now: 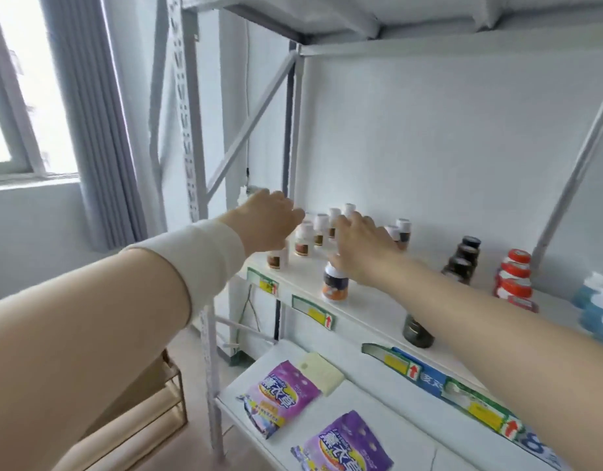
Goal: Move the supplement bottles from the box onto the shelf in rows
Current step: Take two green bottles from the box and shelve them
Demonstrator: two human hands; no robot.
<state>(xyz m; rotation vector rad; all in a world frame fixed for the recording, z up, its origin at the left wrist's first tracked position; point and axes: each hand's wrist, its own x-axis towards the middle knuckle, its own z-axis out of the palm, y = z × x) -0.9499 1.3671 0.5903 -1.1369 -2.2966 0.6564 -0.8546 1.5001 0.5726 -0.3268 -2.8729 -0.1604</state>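
Reaching our left hand [266, 222] and right hand [361, 246] among white-capped plastic bottles [304, 244]; can't tell either grip. One bump dominoes them.

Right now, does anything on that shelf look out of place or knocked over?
Nothing looks spilled or toppled. One dark jar stands alone near the front edge of the shelf, apart from the dark row farther back, so it looks out of line. The right arm hides part of it.
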